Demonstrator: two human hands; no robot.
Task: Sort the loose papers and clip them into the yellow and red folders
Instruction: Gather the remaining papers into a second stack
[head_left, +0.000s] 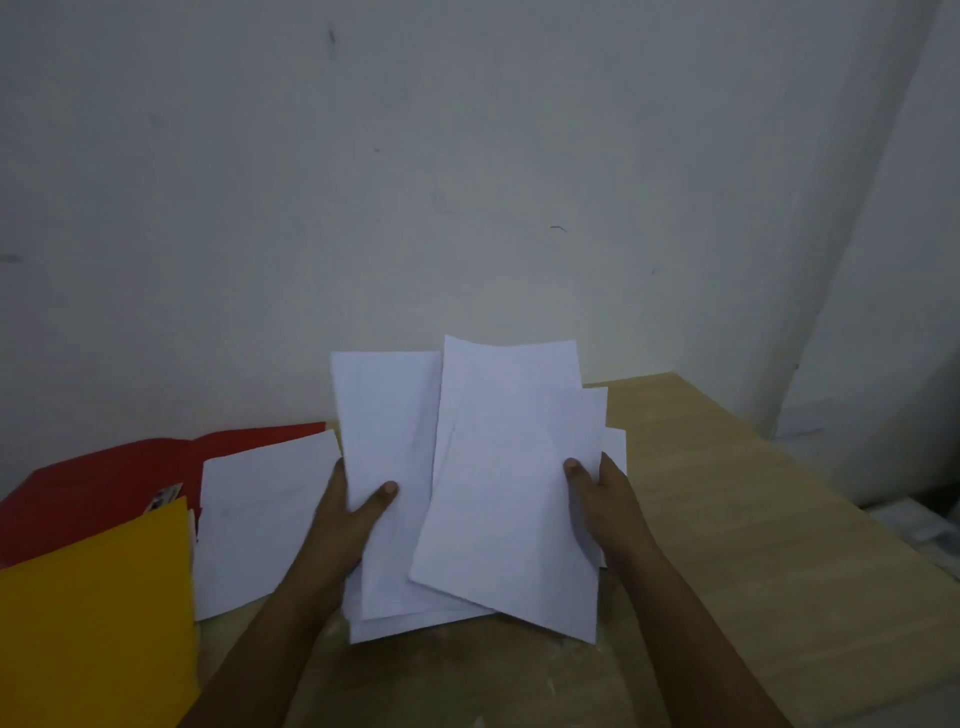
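I hold a fanned bunch of white papers (498, 467) above the wooden table. My left hand (348, 519) grips the left sheets, thumb on top. My right hand (597, 499) grips the right sheets, thumb pressed on the front sheet. A red folder (104, 483) lies open at the left against the wall, with a single white sheet (260, 525) lying on its right half. A yellow folder (93, 623) lies at the near left, overlapping the red one. A small metal clip (166, 496) shows on the red folder just above the yellow one.
The light wooden table (753, 545) stretches to the right. A pale wall (467, 182) stands right behind it. Blurred white things (919, 525) lie beyond the table's right edge.
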